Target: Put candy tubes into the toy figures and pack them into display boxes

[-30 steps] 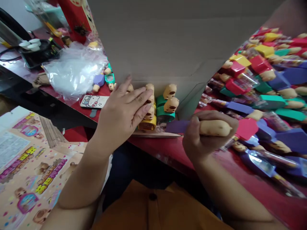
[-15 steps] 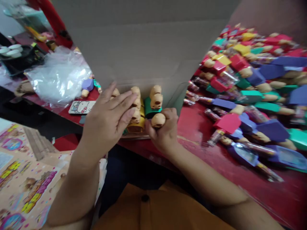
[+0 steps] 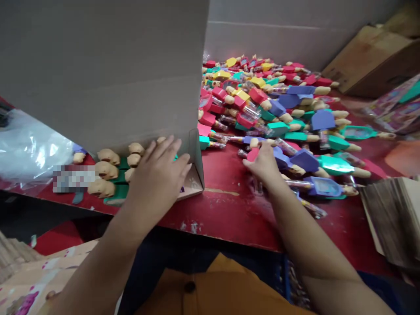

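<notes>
My left hand point(image 3: 157, 179) lies over the row of toys in a cardboard display box point(image 3: 197, 164), fingers stretched out and spread. Beside it stand toy shovels with tan bear-head ends point(image 3: 106, 169) and green bodies point(image 3: 121, 189); others are partly covered by the hand. The box's tall grey back panel point(image 3: 131, 65) rises behind them. Over at the near edge of the pile, my right hand point(image 3: 265, 166) closes on a red toy shovel point(image 3: 252, 155), whose handle is mostly hidden by the fingers.
Many colourful toy shovels with candy tubes point(image 3: 278, 129) are heaped on the red table point(image 3: 223, 218). Stacked flat cardboard point(image 3: 392, 218) sits at the right, a brown carton point(image 3: 370, 57) behind. Clear plastic bags point(image 3: 29, 144) lie at the left.
My right hand has left the bear-headed toy in the box and moved right to the pile. My left hand stays over the box toys. The view has turned right.
</notes>
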`<state>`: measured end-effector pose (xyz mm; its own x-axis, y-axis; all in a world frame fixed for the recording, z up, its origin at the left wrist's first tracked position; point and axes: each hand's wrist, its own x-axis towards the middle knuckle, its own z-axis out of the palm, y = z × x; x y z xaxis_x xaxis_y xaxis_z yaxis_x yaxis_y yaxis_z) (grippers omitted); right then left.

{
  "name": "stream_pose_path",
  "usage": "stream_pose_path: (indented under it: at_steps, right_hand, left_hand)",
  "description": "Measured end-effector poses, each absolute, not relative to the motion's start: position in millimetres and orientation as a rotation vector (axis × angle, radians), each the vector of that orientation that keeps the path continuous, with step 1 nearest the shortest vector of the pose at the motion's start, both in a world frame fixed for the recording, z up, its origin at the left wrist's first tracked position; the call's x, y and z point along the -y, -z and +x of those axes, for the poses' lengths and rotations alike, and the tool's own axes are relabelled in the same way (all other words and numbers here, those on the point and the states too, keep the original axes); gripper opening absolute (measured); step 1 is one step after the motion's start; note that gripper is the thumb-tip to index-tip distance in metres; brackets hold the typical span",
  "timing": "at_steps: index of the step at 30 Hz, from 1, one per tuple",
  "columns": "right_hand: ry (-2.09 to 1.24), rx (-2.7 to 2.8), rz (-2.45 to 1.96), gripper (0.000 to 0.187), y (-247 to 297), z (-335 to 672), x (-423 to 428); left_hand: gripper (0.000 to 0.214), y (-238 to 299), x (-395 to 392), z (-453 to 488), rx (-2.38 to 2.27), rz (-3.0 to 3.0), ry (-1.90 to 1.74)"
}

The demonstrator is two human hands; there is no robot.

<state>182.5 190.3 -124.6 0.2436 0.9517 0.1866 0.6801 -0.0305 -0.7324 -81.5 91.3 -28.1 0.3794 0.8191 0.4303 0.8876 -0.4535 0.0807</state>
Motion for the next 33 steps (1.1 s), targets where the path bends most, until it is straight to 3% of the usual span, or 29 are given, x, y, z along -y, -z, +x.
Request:
stream_pose_path:
  at_steps: [3, 7, 10, 13, 17, 20, 25, 33]
  right_hand:
    - [-0.750, 1.375, -1.347, 0.064, 106, 172, -160]
    - [-1.169, 1.233, -0.806, 0.063, 82, 154, -106]
    - [-1.308, 1.318, -0.752, 0.061, 71, 140, -87]
    - [-1.426, 1.364, -0.858, 0.043, 58, 133, -95]
    - [-1.267, 1.162, -0.914, 0.028, 39, 118, -125]
    - [-0.872, 1.136, -0.812, 0.027, 34, 93, -146]
    - [-0.281, 1.442, -0.649, 0.016, 61, 44, -162]
    - [-0.230, 1.731, -0.677, 0.016, 100, 38, -168]
  left_hand:
    - [0.024, 27, -79, -74, 1.536, -2.428, 0.767]
    - [0.050, 47, -39, -42, 1.716, -2.968, 1.057]
    - [0.034, 72, -23, -18, 2.103, -3.365, 0.893]
    - [0.029, 80, -26, -13, 2.223, -2.982, 0.623]
    - [0.036, 53, -43, -32, 1.745, -2.631, 0.663]
    - [0.036, 23, -64, -59, 1.418, -2.493, 0.751]
    - [0.032, 11, -98, -95, 1.581, -2.599, 0.299]
    - [0.058, 23, -92, -98, 1.691, -2.476, 0.403]
